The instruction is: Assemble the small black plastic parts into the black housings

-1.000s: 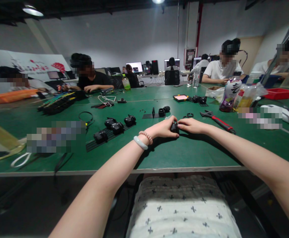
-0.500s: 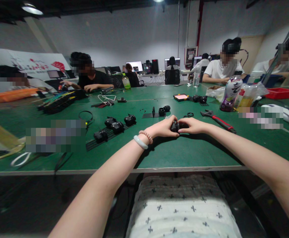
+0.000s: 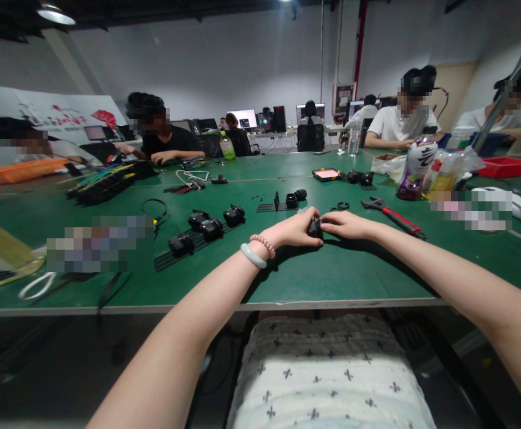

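Note:
My left hand (image 3: 300,228) is closed around a small black part (image 3: 315,227) just above the green table, with thumb and fingers on either side. My right hand (image 3: 349,226) meets the same part from the right, its fingertips pressed together against that side. The fingers hide much of the part, so its exact kind cannot be made out. Just beyond my hands, a black slotted strip (image 3: 267,208) carries an upright plate and a round black piece (image 3: 291,201). Black rings (image 3: 341,207) lie behind my right hand.
Left of my arm, another slotted strip (image 3: 167,261) bears several black units (image 3: 211,228). An adjustable wrench (image 3: 397,220) with red handles lies at right, near a purple-labelled bottle (image 3: 416,168). A cable bundle (image 3: 104,185) lies at far left. Other people sit around the table.
My right fingers have shifted slightly left, closer against the black part, and the dark gap under my right palm has narrowed. My left hand stays in place.

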Demonstrator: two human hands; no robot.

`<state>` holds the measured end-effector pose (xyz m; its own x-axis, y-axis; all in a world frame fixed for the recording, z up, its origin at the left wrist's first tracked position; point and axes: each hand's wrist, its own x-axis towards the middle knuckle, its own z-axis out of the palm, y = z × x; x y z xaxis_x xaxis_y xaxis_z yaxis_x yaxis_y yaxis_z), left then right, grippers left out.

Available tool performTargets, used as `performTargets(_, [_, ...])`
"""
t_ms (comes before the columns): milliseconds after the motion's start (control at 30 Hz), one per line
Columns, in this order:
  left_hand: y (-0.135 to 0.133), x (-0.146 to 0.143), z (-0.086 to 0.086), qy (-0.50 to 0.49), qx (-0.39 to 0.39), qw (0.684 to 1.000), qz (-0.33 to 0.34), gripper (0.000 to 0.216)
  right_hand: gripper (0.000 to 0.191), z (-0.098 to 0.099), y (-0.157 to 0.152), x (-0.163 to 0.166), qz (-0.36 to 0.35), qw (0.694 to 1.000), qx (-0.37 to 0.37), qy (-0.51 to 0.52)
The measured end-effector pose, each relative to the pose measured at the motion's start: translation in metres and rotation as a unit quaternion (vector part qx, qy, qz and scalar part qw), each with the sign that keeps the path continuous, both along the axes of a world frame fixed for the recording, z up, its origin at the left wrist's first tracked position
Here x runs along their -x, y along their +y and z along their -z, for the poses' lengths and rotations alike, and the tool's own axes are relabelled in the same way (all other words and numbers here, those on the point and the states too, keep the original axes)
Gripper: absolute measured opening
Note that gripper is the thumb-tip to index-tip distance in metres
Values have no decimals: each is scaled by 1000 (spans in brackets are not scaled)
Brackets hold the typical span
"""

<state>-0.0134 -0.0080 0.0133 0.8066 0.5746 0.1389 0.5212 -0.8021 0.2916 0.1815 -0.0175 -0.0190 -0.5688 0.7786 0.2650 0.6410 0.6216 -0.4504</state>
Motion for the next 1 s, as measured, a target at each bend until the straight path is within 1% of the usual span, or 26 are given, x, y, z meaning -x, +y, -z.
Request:
performTargets(133, [-1, 0, -1, 2, -4, 1000, -3, 54, 39, 0, -1, -1, -22, 1000, 3, 9])
performTargets(300, [-1, 0, -1, 5, -4, 1000, 0, 53, 46, -2, -3, -2, -36, 999, -14, 2])
performTargets(533, [-1, 0, -1, 7, -4, 1000, -6, 54, 37, 2, 0, -2, -40, 999, -18, 10])
performTargets(1000, [-2, 0, -2, 16, -12, 1000, -2, 51, 35, 1, 0, -2, -41, 999, -3, 15])
